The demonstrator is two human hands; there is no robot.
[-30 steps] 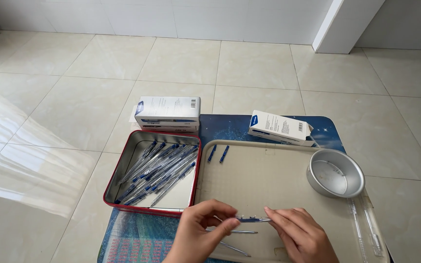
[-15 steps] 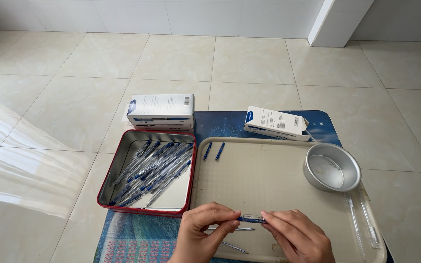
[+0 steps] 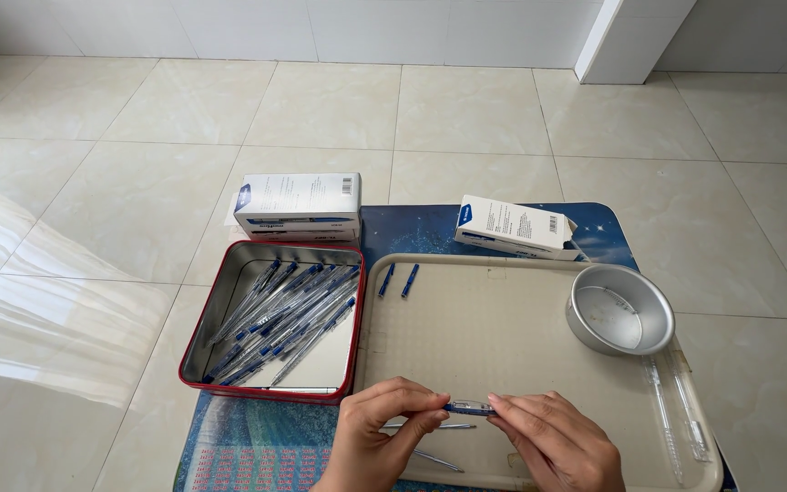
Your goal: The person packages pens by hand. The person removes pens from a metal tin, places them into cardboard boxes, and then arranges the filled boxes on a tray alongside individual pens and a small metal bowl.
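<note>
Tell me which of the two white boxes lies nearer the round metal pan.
The right-hand white box, lying askew on the blue mat just behind the beige tray. It sits close to the round metal pan; the other white box stands behind the red tin, farther left.

This looks like a plain room in a home or small workroom used for hand assembly, not a fitted workshop. The work sits low on a small desk (image 3: 503,223) with a blue starry cover, standing on a floor of large pale glossy tiles (image 3: 339,105). Beyond it are a bare white wall (image 3: 366,27) and a white pillar (image 3: 630,41).
</note>
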